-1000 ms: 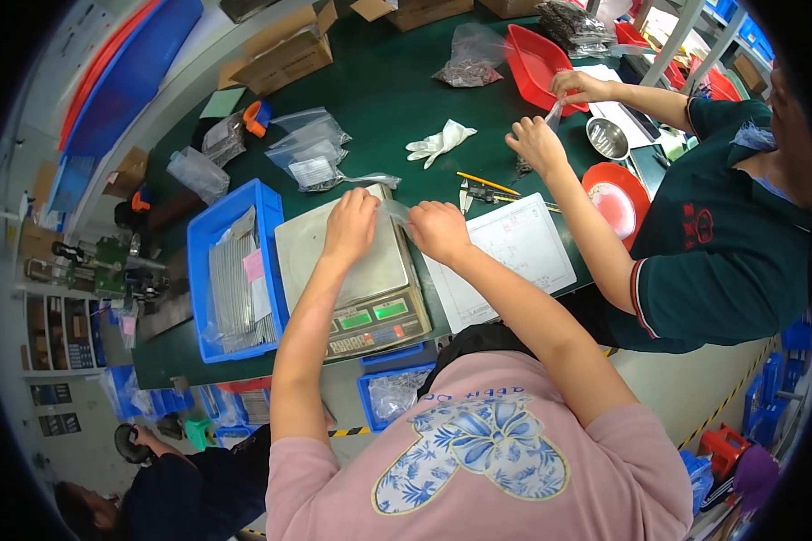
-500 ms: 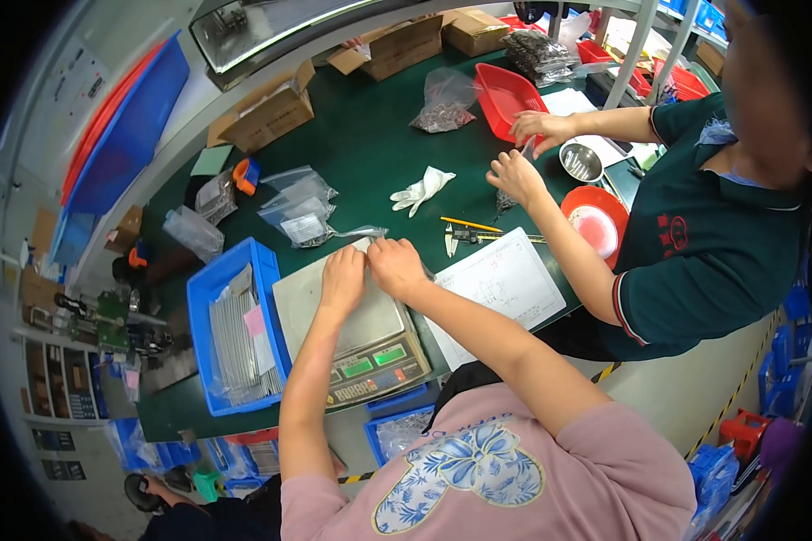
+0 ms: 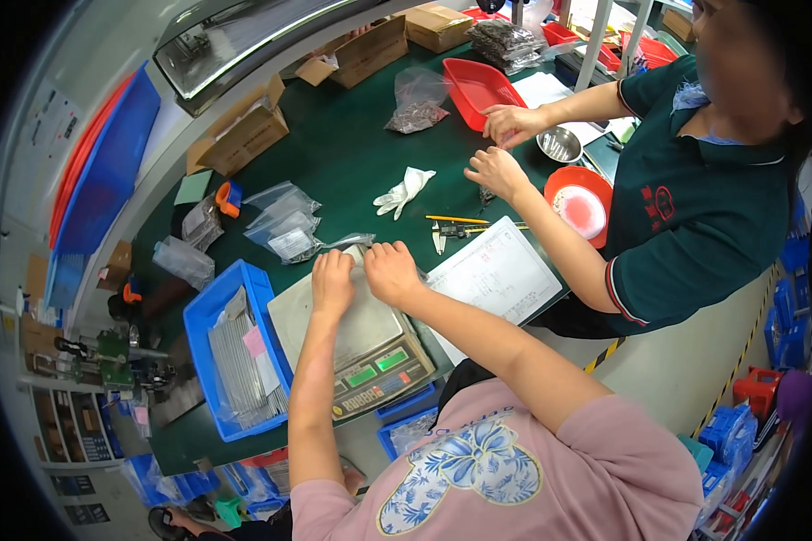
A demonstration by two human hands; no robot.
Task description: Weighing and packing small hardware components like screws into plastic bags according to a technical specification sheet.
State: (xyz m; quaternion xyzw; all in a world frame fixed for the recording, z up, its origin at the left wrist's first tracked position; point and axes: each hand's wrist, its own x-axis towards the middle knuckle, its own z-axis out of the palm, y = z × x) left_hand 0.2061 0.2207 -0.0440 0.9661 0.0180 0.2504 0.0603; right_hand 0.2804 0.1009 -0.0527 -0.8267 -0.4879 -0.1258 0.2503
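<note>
Both my hands are over the far end of a weighing scale (image 3: 320, 311) with a flat metal plate and lit green displays. A small clear plastic bag (image 3: 350, 241) shows just beyond my fingertips. The fingers of my left hand (image 3: 332, 284) are closed, pinching the bag's edge. Close beside it, my right hand (image 3: 392, 272) is closed on the same bag, with a little gap between the two hands. What the bag contains is mostly hidden by my fingers. Left of the scale stands a blue bin (image 3: 192, 316) holding a stack of flat clear-wrapped pieces (image 3: 235, 352).
Filled clear bags (image 3: 289, 221), a white glove (image 3: 404, 192), a pencil (image 3: 456, 219), a caliper (image 3: 456, 232) and a printed drawing (image 3: 496, 275) lie on the green table. At right a co-worker (image 3: 695, 207) handles something small near a red tray (image 3: 478, 95). Cardboard boxes (image 3: 239, 135) stand behind.
The whole view has shifted slightly. My hands stay at the scale's far end, with a slightly wider gap between them. The co-worker's hands have moved a little closer together.
</note>
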